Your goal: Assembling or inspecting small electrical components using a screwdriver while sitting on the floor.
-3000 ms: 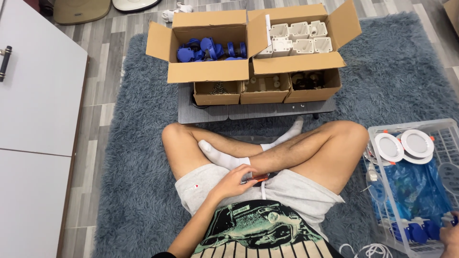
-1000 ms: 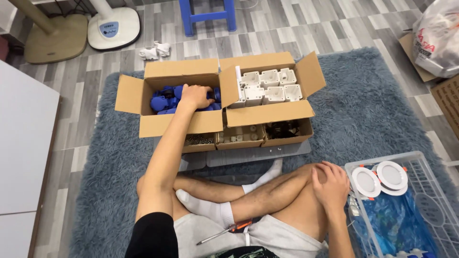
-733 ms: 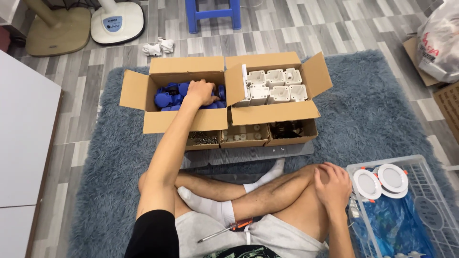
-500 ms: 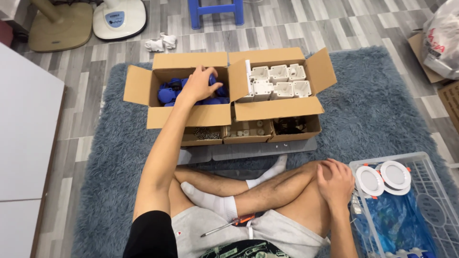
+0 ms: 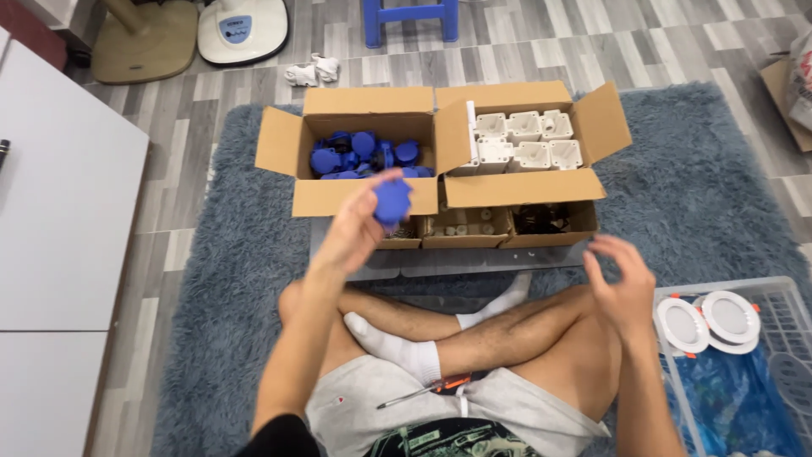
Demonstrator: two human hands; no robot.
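Hands are apart over the crossed legs: the left hand [image 5: 359, 224] is raised, fingers closed round a round blue plastic cap [image 5: 392, 201], just in front of the open cardboard box of blue plastic caps [image 5: 359, 155]. Its grip looks light, at the fingertips, so a firmer pinch on the rim would likely steady the piece. The right hand [image 5: 622, 283] hovers empty with fingers spread, near the clear plastic crate [image 5: 791, 292] holding round white disc fittings [image 5: 709, 320]. An orange-handled screwdriver [image 5: 427, 391] lies on the lap, below both hands
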